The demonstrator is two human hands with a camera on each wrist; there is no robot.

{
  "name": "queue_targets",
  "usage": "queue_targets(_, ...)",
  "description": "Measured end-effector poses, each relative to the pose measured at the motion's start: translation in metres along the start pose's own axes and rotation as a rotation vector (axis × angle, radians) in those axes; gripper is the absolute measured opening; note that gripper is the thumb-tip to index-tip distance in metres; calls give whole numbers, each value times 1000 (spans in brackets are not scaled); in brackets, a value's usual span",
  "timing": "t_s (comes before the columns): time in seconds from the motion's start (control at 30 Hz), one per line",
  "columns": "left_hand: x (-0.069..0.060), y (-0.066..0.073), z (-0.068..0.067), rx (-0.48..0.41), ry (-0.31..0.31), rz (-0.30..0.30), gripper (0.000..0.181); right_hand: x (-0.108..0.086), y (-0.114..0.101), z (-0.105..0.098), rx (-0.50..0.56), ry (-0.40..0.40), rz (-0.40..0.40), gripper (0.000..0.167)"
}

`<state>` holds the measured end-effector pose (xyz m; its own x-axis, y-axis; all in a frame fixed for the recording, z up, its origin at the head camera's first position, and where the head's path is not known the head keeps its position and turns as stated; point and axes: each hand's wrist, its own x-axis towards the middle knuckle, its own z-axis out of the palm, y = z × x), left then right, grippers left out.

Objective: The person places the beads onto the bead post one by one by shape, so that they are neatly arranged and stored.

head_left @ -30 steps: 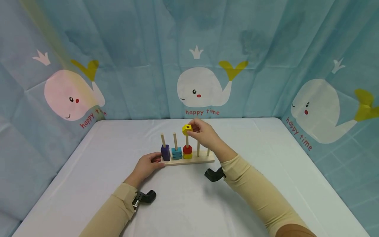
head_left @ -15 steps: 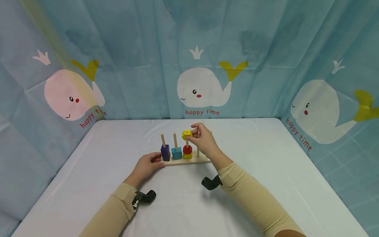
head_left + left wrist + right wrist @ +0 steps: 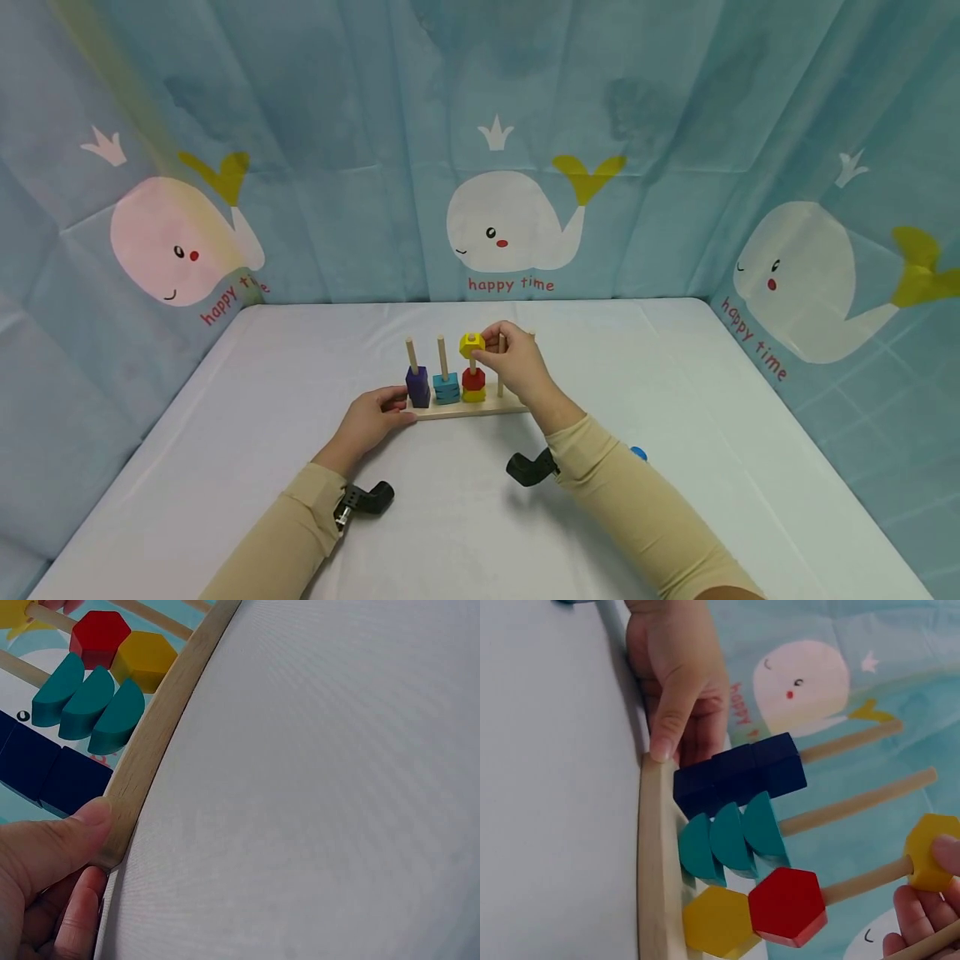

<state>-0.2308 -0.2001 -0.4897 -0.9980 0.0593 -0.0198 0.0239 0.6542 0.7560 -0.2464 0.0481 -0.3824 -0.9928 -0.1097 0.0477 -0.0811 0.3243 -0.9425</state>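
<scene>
My left hand (image 3: 367, 423) grips the left end of a wooden peg stacker's base (image 3: 166, 712), thumb on its upper face. My right hand (image 3: 519, 364) pinches a yellow hexagonal block (image 3: 924, 844) around the upper part of the third peg, whose tip shows in the block's hole. Lower on that peg sit a red hexagonal block (image 3: 787, 907) and another yellow hexagonal block (image 3: 718, 922), with bare peg above the red one. Three teal half-round blocks (image 3: 88, 705) are on the second peg. Dark blue square blocks (image 3: 739, 774) fill the lower first peg.
Bare pegs (image 3: 501, 379) rise at the stacker's right, partly behind my right hand. A small blue object (image 3: 638, 453) peeks out beside my right sleeve. Black wrist cameras (image 3: 531, 468) jut from both sleeves. Printed curtains (image 3: 360, 233) surround the white table (image 3: 450, 517).
The yellow hexagonal block in my right hand has come down from the third peg's top onto its upper part. My left hand stays put. A blue object has come into sight beside my right sleeve.
</scene>
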Motion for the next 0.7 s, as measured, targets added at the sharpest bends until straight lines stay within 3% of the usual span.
queue_targets(0.23,-1,0,0,0,0,3,59,-1,10,5,-4,8,49,25)
queue_targets(0.7,0,0,0,-6,8,16,57,-3,32,12,-54,4,43,22)
